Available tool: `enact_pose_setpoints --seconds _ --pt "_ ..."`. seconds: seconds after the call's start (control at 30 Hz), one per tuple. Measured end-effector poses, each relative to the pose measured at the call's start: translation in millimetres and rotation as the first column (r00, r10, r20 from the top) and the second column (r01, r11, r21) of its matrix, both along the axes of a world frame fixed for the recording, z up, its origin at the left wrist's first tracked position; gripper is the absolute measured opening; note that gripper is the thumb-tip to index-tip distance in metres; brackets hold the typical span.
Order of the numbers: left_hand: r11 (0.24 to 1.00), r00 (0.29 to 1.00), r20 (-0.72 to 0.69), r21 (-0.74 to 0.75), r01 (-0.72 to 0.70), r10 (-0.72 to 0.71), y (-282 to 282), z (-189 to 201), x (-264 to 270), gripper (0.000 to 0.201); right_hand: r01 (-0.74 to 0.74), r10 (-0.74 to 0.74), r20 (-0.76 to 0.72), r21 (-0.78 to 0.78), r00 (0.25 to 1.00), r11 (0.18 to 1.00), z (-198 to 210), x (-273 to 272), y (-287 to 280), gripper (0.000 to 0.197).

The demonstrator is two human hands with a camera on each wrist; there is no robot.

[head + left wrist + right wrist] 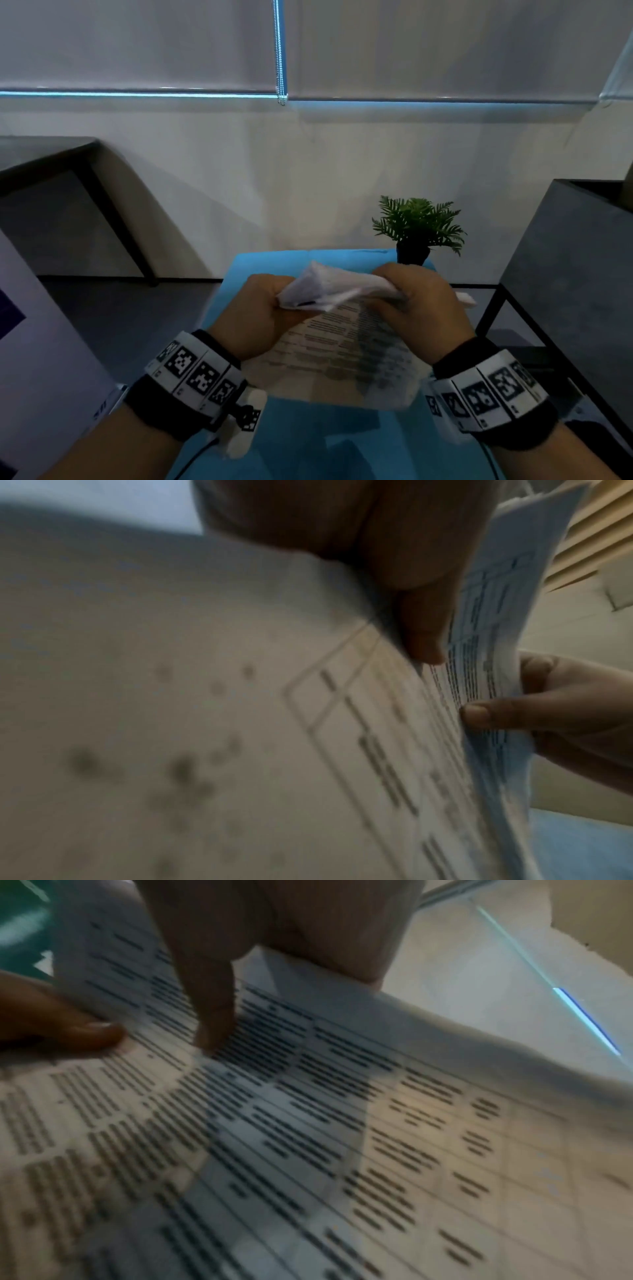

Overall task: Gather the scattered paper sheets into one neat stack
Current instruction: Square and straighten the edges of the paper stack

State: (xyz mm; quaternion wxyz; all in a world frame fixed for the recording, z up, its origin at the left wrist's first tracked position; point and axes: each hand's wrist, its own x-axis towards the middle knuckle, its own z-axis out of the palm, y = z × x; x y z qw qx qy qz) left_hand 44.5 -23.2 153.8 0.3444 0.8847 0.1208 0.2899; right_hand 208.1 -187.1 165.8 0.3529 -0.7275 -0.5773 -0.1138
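Note:
A bundle of printed paper sheets [346,349] hangs above the blue table [342,445], its far end bent over and crumpled. My left hand [253,311] grips the bundle's far left corner. My right hand [414,301] grips the far right corner. In the left wrist view the sheets [394,750] fan out under my left thumb, with the right hand's fingers [548,718] pinching them from the right. Lines of text on the top sheet [308,1123] fill the right wrist view, where my right thumb presses on the page and the left thumb [68,1031] comes in from the left.
A small potted plant [418,226] stands at the table's far right corner. A dark grey cabinet [575,284] is to the right, and a dark table [51,154] to the far left. A white panel [41,342] leans at the near left.

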Motion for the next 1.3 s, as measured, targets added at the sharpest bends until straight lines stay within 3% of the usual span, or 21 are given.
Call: enact_pose_setpoints --seconds 0.07,0.13,0.2,0.23,0.3,0.4,0.43,0.47,0.5,0.53,0.6,0.63,0.7,0.8,0.9,1.0,1.03,1.1,1.17,1.23,1.3 --pt "0.968 0.998 0.008 -0.246 -0.057 0.061 4 -9 -6 0.047 0.145 -0.149 -0.030 -0.121 0.988 0.982 -6 12 -5 0.035" --pt "0.885 0.996 0.015 -0.460 -0.071 0.087 13 -19 -16 0.045 0.246 -0.264 -0.071 -0.199 0.962 0.949 -18 28 -13 0.046" --pt "0.800 0.995 0.016 -0.596 -0.066 0.094 24 -29 -25 0.049 0.257 -0.302 -0.315 -0.179 0.900 0.950 -27 39 -19 0.053" --pt "0.756 0.995 0.017 -0.652 -0.062 0.096 28 -34 -27 0.054 0.238 -0.275 -0.489 -0.137 0.828 0.962 -35 44 -19 0.059" --pt "0.653 0.996 0.035 -0.757 -0.027 0.081 36 -48 -26 0.069 0.132 -0.081 -0.808 -0.004 0.583 0.991 -51 51 -16 0.076" --pt "0.441 0.999 0.046 -0.897 0.031 0.024 42 -71 -21 0.076 -0.111 0.146 -0.988 0.139 0.057 0.984 -82 57 -11 0.085" --pt "0.383 1.000 0.030 -0.923 0.028 -0.002 45 -78 -19 0.074 -0.155 0.133 -0.989 0.141 -0.056 0.978 -90 58 -9 0.078" --pt "0.346 1.000 -0.011 -0.938 -0.008 -0.006 48 -86 -16 0.071 -0.175 0.096 -0.990 0.113 -0.099 0.978 -97 59 -7 0.074" --pt "0.340 0.996 -0.080 -0.937 -0.084 0.025 50 -93 -12 0.064 -0.174 0.041 -0.995 0.056 -0.086 0.983 -104 61 -4 0.072" --pt "0.372 0.984 -0.158 -0.911 -0.177 0.083 50 -99 -7 0.054 -0.157 -0.029 -0.999 -0.025 -0.023 0.987 -107 60 0 0.068" --pt "0.517 0.936 -0.274 -0.781 -0.350 0.220 46 -103 6 0.026 -0.017 -0.146 -0.972 -0.152 0.183 0.988 -105 55 13 0.032" --pt "0.580 0.913 -0.274 -0.707 -0.405 0.303 41 -105 13 0.014 0.081 -0.199 -0.935 -0.184 0.292 0.980 -103 50 19 0.016" --pt "0.601 0.900 -0.151 -0.697 -0.390 0.409 28 -101 22 0.007 0.253 -0.215 -0.869 -0.108 0.446 0.962 -99 41 26 0.011" --pt "0.576 0.907 0.034 -0.782 -0.237 0.419 18 -95 24 0.014 0.358 -0.067 -0.871 0.129 0.486 0.925 -93 30 21 0.018" --pt "0.594 0.912 0.071 -0.778 -0.204 0.405 23 -99 20 0.017 0.342 0.009 -0.866 0.207 0.499 0.917 -92 23 14 0.026" --pt "0.657 0.919 0.074 -0.722 -0.218 0.387 27 -98 19 0.056 0.333 0.066 -0.870 0.256 0.489 0.907 -95 22 13 0.043" --pt "0.680 0.912 0.095 -0.698 -0.225 0.399 27 -96 19 0.060 0.343 0.066 -0.866 0.265 0.495 0.901 -97 24 13 0.050" --pt "0.746 0.886 0.160 -0.615 -0.256 0.435 27 -91 20 0.067 0.335 0.041 -0.823 0.276 0.567 0.901 -99 30 13 0.071" --pt "0.835 0.877 0.208 -0.459 -0.303 0.433 27 -84 20 0.073 0.290 -0.001 -0.721 0.278 0.693 0.916 -96 35 12 0.076" --pt "0.886 0.886 0.232 -0.344 -0.312 0.402 29 -81 20 0.062 0.254 -0.068 -0.584 0.243 0.809 0.936 -91 38 12 0.060" --pt "0.891 0.892 0.231 -0.340 -0.301 0.390 30 -79 20 0.037 0.246 -0.113 -0.499 0.209 0.859 0.946 -91 42 12 0.038"
